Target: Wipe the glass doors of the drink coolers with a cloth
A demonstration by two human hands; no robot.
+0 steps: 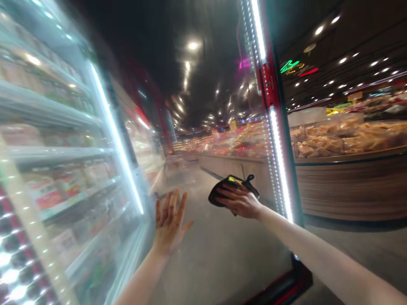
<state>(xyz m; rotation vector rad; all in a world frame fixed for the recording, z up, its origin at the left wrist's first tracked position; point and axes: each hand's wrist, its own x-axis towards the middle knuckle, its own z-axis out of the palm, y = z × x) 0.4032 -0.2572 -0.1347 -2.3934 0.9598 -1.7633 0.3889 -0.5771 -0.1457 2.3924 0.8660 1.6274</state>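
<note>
My right hand (238,199) lies flat over a black cloth pad (218,197) with a loop and a small yellow-green patch. It seems to press the pad on the clear pane of a cooler door, whose dark and red frame (269,82) carries bright light strips. To the left, my left hand (170,218) is raised with its fingers spread and holds nothing. Whether its palm touches the pane I cannot tell. The door's lower frame (286,286) shows beneath my right forearm.
Lit cooler shelves (79,199) with blurred packages stand close on the left. Beyond the door frame, at the right, a wood-sided display bin (349,190) holds heaped wrapped goods (321,142). A grey floor aisle (190,173) runs ahead between them.
</note>
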